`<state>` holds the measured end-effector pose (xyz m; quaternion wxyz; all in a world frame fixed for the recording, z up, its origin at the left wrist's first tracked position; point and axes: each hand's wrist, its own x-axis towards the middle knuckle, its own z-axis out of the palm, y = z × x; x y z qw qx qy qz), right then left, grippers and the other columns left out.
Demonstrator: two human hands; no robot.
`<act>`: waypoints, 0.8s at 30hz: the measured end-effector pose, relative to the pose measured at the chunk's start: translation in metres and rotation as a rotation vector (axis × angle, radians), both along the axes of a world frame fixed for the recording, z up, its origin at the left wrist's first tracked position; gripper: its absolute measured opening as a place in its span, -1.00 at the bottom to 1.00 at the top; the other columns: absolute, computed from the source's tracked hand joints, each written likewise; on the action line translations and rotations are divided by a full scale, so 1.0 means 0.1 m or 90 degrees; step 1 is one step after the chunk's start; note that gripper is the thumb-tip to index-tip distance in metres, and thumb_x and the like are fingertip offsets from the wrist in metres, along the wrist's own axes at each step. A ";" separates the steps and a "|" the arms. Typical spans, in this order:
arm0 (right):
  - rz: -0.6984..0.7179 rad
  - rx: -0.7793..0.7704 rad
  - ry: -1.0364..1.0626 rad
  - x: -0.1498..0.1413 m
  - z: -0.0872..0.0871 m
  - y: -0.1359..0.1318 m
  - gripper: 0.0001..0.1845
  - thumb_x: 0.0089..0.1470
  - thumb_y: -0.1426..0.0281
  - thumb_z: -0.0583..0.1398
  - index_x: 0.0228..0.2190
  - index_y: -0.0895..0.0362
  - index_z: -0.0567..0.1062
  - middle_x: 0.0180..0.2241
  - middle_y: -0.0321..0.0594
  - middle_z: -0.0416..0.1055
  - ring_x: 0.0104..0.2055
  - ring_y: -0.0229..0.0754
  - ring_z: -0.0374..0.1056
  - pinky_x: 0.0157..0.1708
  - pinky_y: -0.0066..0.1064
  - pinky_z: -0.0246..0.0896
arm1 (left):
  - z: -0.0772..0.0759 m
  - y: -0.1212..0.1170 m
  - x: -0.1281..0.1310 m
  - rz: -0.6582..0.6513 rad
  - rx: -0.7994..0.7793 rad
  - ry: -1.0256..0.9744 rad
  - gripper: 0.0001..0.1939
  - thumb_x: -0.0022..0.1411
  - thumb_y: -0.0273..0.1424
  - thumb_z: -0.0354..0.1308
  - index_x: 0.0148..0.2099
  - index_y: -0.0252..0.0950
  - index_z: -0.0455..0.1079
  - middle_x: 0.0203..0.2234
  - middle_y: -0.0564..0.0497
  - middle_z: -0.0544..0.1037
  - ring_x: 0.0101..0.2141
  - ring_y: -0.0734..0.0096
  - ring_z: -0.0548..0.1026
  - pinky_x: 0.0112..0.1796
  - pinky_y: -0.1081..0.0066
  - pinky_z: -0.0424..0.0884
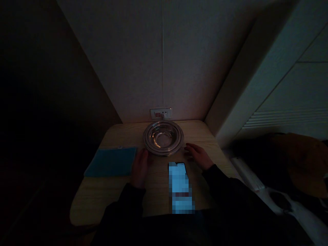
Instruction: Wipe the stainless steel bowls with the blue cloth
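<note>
- Nested round, shiny metal dishes [164,139]: middle of the far edge of the pale wood-grain counter [110,198].
- My left hand [139,167]: loosely open by the near-left rim, no grip seen; contact unclear.
- My right hand [199,156]: half open, fingers spread, nothing held, just off the right rim.
- I judge an even two-sided rim hold steadiest, kept level above the lit phone [180,188].
</note>
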<state>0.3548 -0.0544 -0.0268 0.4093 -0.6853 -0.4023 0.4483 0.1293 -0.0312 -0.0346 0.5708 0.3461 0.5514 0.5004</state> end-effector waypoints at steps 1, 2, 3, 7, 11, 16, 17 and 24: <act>0.010 0.010 -0.026 0.01 -0.04 -0.05 -0.62 0.09 0.32 0.05 -0.08 0.21 0.40 -0.17 -0.02 0.47 -0.27 -0.12 0.44 -0.38 -0.32 0.37 | 0.00 -0.10 0.01 -0.007 -0.021 0.007 -0.66 0.13 -0.22 0.09 -0.08 -0.28 0.37 -0.07 -0.17 0.46 -0.14 0.22 0.47 -0.23 0.26 0.45; 0.022 0.022 -0.052 0.01 -0.07 -0.11 -0.63 0.08 0.32 0.06 -0.11 0.22 0.43 -0.18 -0.02 0.47 -0.23 -0.10 0.43 -0.30 -0.27 0.36 | 0.01 -0.19 0.03 -0.019 -0.036 0.012 -0.65 0.12 -0.21 0.11 -0.08 -0.29 0.37 -0.10 -0.17 0.47 -0.16 0.23 0.47 -0.25 0.27 0.45; 0.034 0.035 -0.079 0.01 -0.09 -0.15 -0.64 0.07 0.32 0.07 -0.14 0.22 0.46 -0.18 -0.03 0.48 -0.18 -0.08 0.42 -0.20 -0.23 0.33 | 0.02 -0.28 0.05 -0.034 -0.048 0.018 -0.63 0.09 -0.21 0.14 -0.09 -0.30 0.38 -0.13 -0.18 0.48 -0.18 0.22 0.48 -0.27 0.28 0.45; 0.089 0.077 -0.170 -0.03 -0.12 -0.29 -0.68 0.05 0.34 0.07 -0.21 0.17 0.52 -0.14 -0.10 0.48 -0.04 -0.08 0.35 0.03 -0.21 0.14 | 0.09 -0.58 0.19 -0.135 -0.089 0.071 -0.54 0.05 -0.19 0.17 -0.04 -0.35 0.37 -0.08 -0.21 0.47 -0.14 0.17 0.47 -0.28 0.29 0.45; 0.138 0.085 -0.227 -0.09 -0.11 -0.36 -0.66 0.06 0.36 0.04 -0.19 0.15 0.52 -0.16 -0.13 0.49 -0.07 -0.10 0.37 0.01 -0.24 0.17 | 0.07 -0.71 0.30 -0.224 -0.059 0.084 -0.60 0.15 -0.19 0.06 -0.01 -0.28 0.36 -0.08 -0.15 0.50 -0.10 0.20 0.46 -0.20 0.28 0.43; 0.174 0.074 -0.262 -0.10 -0.10 -0.39 -0.64 0.06 0.41 0.02 -0.16 0.18 0.51 -0.16 -0.12 0.50 -0.09 -0.13 0.39 -0.04 -0.28 0.22 | 0.01 -0.74 0.36 -0.215 -0.019 0.064 -0.66 0.14 -0.21 0.09 -0.08 -0.25 0.42 -0.15 -0.12 0.55 -0.16 0.19 0.50 -0.14 0.24 0.41; 0.178 0.072 -0.267 -0.09 -0.10 -0.39 -0.63 0.06 0.42 0.02 -0.16 0.18 0.51 -0.16 -0.12 0.50 -0.10 -0.13 0.40 -0.05 -0.28 0.23 | 0.01 -0.74 0.37 -0.213 -0.018 0.058 -0.67 0.12 -0.22 0.11 -0.09 -0.25 0.43 -0.16 -0.12 0.56 -0.17 0.18 0.51 -0.14 0.24 0.41; 0.195 0.072 -0.296 0.01 -0.11 -0.44 -0.62 0.07 0.39 0.00 -0.16 0.20 0.50 -0.16 -0.08 0.49 -0.10 -0.09 0.40 -0.07 -0.26 0.25 | 0.10 -0.80 0.46 -0.231 -0.013 0.049 -0.71 0.10 -0.27 0.15 -0.13 -0.23 0.46 -0.20 -0.11 0.57 -0.19 0.19 0.52 -0.15 0.27 0.41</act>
